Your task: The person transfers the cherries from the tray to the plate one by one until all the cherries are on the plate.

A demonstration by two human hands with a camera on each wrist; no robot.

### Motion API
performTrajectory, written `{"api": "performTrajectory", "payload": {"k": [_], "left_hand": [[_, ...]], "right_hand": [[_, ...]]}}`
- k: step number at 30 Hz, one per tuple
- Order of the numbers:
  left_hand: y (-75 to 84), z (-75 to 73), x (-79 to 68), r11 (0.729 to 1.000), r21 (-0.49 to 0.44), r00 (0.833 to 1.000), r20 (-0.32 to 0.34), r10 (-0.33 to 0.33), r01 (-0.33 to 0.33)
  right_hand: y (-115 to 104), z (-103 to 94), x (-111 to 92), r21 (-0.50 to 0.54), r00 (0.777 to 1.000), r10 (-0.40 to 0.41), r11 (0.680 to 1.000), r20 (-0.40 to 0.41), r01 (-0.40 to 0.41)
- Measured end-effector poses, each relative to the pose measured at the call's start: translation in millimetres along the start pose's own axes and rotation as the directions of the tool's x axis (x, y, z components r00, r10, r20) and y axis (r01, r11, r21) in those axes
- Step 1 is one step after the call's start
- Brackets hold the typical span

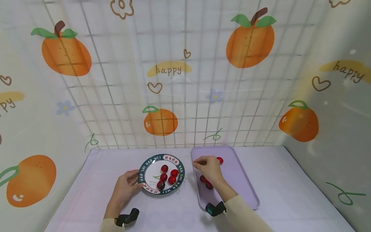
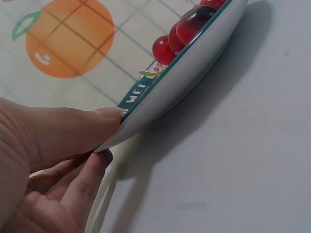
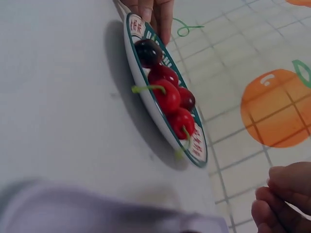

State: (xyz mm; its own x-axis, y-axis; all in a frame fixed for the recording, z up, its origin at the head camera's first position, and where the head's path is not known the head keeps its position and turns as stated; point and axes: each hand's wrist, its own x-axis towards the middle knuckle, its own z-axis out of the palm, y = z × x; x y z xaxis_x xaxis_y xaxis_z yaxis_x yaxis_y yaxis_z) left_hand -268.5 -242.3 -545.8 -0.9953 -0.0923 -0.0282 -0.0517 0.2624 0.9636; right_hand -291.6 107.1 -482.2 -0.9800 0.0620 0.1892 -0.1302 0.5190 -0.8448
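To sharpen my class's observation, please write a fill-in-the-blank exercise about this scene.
The hand gripping the plate is the person's ____ hand.
The plate holds ____ cherries.
In the head view, the tray is to the plate's ____.
The English word printed on the backdrop is ____.

Missing words: left, five, right, happy.

The person's 2 forearms reach in from the bottom edge of the head view, pale sleeves (image 1: 244, 216) ending near the bare wrists, the left leaning up to the right and the right slanting up to the left. The left hand (image 1: 126, 185) is turned inward in a pinch, its thumb (image 2: 77, 128) extended above and its fingers (image 2: 80, 191) bent underneath. The right hand (image 1: 209, 167) has its back uppermost and its knuckles bent, the fingers curling toward the left with their tips close to the thumb (image 3: 294, 177).
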Motion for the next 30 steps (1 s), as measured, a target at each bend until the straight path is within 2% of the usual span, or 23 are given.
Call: {"api": "performTrajectory", "payload": {"k": [8,15,22,30], "left_hand": [[-2.6,0.3,1.2,1.0,-0.006,1.0,0.01,-0.002,0.002],[0.0,0.7,-0.1,1.0,0.01,1.0,0.008,-0.004,0.004],[-1.8,0.9,0.2,1.0,0.005,1.0,0.018,-0.008,0.008],[-2.0,0.9,0.5,1.0,0.008,1.0,0.015,-0.001,0.001]], "right_hand": [[9.6,-32.7,-4.7,-0.066,1.0,-0.008,0.998,-0.026,0.007],[26.2,-56.9,-12.3,-0.068,0.998,0.022,0.997,-0.055,-0.026],[40.8,-71.0,-21.7,-0.074,0.997,0.058,0.995,-0.051,-0.062],[51.8,-74.7,-30.2,-0.105,0.998,0.064,0.992,0.001,-0.064]]}}
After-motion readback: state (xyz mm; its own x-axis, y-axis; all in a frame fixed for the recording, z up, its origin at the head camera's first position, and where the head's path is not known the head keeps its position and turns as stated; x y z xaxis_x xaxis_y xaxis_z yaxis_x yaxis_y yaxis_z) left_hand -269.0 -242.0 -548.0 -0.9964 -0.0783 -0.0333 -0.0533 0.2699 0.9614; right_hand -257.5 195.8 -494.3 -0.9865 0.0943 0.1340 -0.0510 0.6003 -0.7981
